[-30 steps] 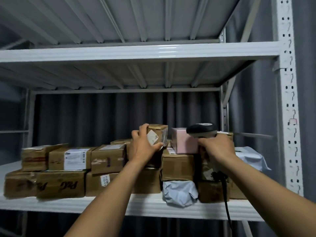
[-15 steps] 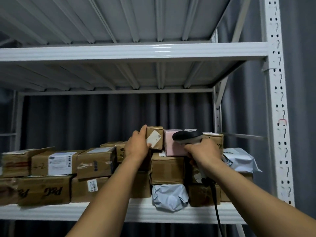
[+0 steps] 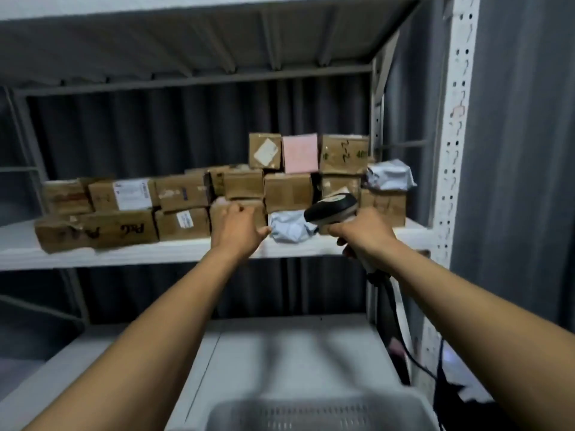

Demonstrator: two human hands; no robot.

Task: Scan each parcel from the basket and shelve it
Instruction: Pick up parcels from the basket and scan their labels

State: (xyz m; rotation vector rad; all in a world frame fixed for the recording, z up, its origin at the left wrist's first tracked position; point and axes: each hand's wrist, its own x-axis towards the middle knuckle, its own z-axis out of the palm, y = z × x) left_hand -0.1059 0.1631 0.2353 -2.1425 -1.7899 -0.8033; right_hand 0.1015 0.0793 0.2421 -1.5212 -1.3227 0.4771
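Legible markings on the shelved parcels: "P&G", printed dark and upside down, on the front of the long carton (image 3: 96,231) at the lower left of the shelf (image 3: 186,253); a fainter mark further left on the same face is too worn to read. Handwritten dark strokes, ending in what looks like "40", on the top right carton (image 3: 343,154). Print is too blurred to read on the large white label (image 3: 132,194) of the second-tier carton (image 3: 101,195), the small white sticker (image 3: 185,219) on the carton (image 3: 168,227) below, and the tilted white sticker (image 3: 267,150) on the small top box (image 3: 256,140). Nothing is legible on the pale top of the scanner (image 3: 331,209)
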